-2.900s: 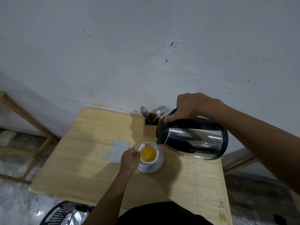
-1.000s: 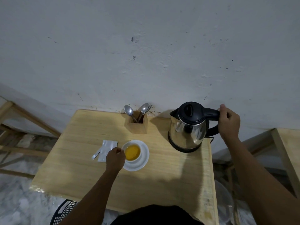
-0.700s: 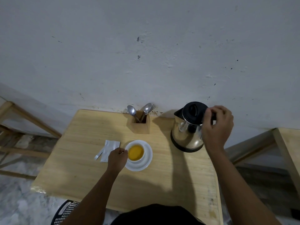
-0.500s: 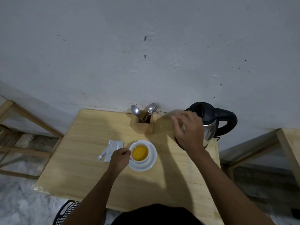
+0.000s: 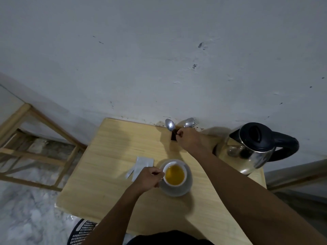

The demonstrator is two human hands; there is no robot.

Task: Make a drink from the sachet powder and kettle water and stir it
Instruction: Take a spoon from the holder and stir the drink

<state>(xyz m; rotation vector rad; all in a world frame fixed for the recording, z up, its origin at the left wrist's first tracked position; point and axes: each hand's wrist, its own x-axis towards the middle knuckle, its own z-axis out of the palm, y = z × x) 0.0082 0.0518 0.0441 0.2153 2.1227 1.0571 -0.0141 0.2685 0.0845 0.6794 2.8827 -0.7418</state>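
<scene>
The cup (image 5: 174, 174) is my landmark here, standing on its saucer (image 5: 177, 190) near the middle of the bench (image 5: 106, 174). It holds amber-yellow liquid, so I judge that the powder is in and the water poured. The torn sachet (image 5: 142, 165) lies flat just left of the cup, with its ripped-off strip (image 5: 129, 173) beside it. The kettle (image 5: 251, 147) stands upright to the right of the cup and a little behind it, lid down, with neither hand on it.

My left hand (image 5: 147, 179) is at the cup's left side, fingers curled and pinched on what I take to be the handle, steadying it. My right hand (image 5: 190, 141) is behind the cup at the wooden holder (image 5: 174, 136), fingertips drawn together around a utensil's stem; which one I cannot tell. One spoon (image 5: 169, 124) and another spoon (image 5: 188, 122) with a fork (image 5: 195, 122) stick up from the holder.

What is left, as I read it: lift a spoon out, bring it to the cup and stir.
</scene>
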